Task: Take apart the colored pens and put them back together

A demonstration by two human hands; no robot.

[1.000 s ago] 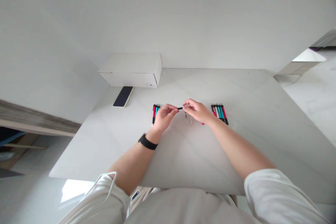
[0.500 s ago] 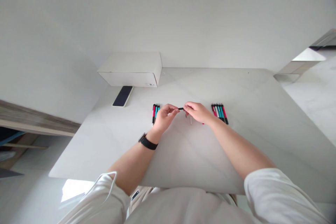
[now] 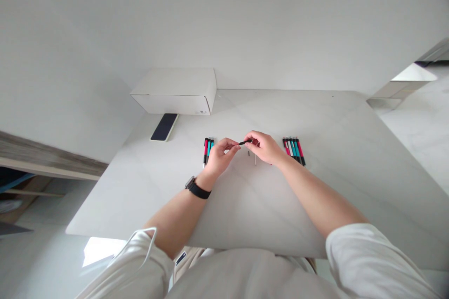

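Observation:
My left hand (image 3: 220,155) and my right hand (image 3: 265,147) meet over the middle of the white table (image 3: 315,187). Both pinch a small black pen part (image 3: 244,142) between their fingertips. It now tilts up toward the right hand. Under the hands lie a thin white refill (image 3: 255,160) and a small dark piece (image 3: 249,153). A pink bit shows just under my right palm. A black watch (image 3: 197,189) is on my left wrist.
Three pens (image 3: 208,148) in pink, teal and black lie left of my hands. Several more pens (image 3: 293,150) lie in a row to the right. A phone (image 3: 164,127) lies face up before a white cardboard box (image 3: 178,91) at the wall.
The black part went from level to tilted, its right end raised. My right hand lifted slightly. The left hand stayed almost still.

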